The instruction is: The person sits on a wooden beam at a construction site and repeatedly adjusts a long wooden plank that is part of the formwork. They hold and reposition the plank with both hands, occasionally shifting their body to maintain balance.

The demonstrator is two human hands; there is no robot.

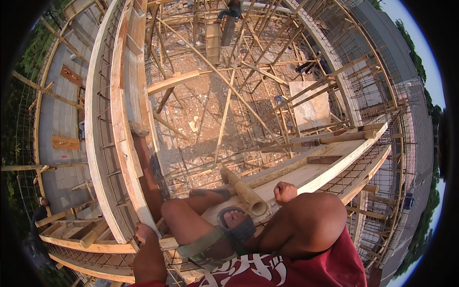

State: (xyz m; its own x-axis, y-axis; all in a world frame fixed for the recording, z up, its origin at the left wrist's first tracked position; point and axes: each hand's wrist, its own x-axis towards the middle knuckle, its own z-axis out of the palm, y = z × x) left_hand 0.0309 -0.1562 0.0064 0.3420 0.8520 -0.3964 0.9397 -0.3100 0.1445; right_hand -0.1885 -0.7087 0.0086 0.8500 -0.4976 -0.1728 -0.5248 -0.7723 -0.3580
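Note:
My left hand (145,233) is closed round the near end of a long wooden formwork board (125,148), which runs away from me on the left. On the right, my right hand (285,192) is curled into a fist over a pale plank (330,178); whatever its fingers hold, if anything, is hidden. Between my hands a cut bamboo pole (241,189) points its hollow end toward me. Beside it is my foot in a dark sandal (235,223). My bent knees rise on either side, and I sit high up on the formwork.
Steel rebar (107,138) runs inside the left formwork, with more rebar (356,174) beyond the pale plank. Far below lies rubble-strewn ground (196,115), crossed by slanting wooden props (224,115). A person (232,9) sits high at the far side; another person (313,64) is at far right.

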